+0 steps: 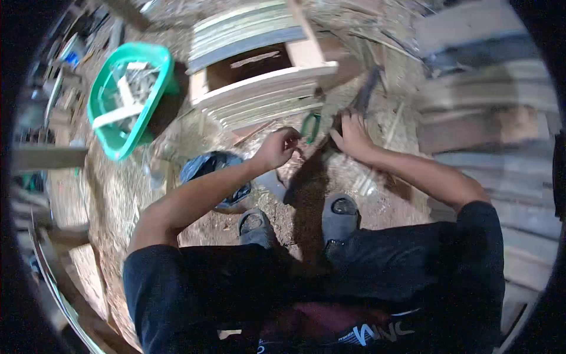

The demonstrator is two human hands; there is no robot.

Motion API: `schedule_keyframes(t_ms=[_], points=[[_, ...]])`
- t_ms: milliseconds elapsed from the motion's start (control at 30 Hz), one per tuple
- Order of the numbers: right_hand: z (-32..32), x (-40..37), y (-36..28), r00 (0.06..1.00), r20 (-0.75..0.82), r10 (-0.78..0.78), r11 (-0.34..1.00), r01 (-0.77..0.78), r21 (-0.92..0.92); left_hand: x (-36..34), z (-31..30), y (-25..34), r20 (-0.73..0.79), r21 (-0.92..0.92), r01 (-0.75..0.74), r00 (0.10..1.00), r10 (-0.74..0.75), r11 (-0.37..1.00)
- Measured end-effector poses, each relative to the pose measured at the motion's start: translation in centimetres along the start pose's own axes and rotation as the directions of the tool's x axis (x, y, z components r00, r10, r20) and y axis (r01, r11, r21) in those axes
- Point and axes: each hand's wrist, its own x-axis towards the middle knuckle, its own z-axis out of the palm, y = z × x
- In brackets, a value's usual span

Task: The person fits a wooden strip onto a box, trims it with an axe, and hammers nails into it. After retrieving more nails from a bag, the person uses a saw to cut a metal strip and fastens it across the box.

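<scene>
My left hand (276, 148) hovers low over the ground with its fingers loosely curled and a gap before the thumb. Just right of its fingertips is a green loop-shaped handle (311, 128). My right hand (354, 137) reaches down beside it, fingers bent over something dark that I cannot make out. Beyond those fingers a long dark strip (369, 89) stretches away over the ground. In front of both hands stands a wooden box of stacked slats (265, 79), with an opening in its top.
A green plastic tub (164, 65) with wood offcuts stands at the left. A dark plastic bag (203, 165) lies below my left forearm. Stacked planks (489, 177) line the right side. My sandalled feet (341, 215) stand on ground strewn with shavings.
</scene>
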Motion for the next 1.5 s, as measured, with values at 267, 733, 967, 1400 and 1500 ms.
schedule_keyframes(t_ms=[267, 733, 967, 1400, 1500], points=[[5.5, 2.2, -13.2, 0.709, 0.126, -0.694, 0.669, 0.571, 0.476, -12.7, -4.8, -0.9, -0.493, 0.013, 0.294, 0.833, -0.250, 0.956], [17.5, 5.3, -24.0, 0.307, 0.171, -0.936, 0.350, 0.768, 0.537, -26.9, -5.9, -9.0, 0.093, 0.674, 0.117, 0.966, -0.241, 0.730], [19.2, 4.5, -22.1, 0.348, 0.205, -0.915, 0.403, 0.813, 0.421, -27.3, -4.7, -8.8, 0.151, 0.758, 0.151, 0.906, -0.396, 0.635], [20.4, 4.6, -24.1, 0.313, 0.368, -0.876, 0.439, 0.834, 0.334, -27.9, -3.9, -9.4, 0.096, 0.758, 0.154, 0.935, -0.342, 0.633], [21.0, 4.8, -23.7, 0.350, 0.340, -0.873, 0.474, 0.775, 0.418, -27.9, -3.8, -9.3, 0.086, 0.763, 0.154, 0.938, -0.335, 0.627]])
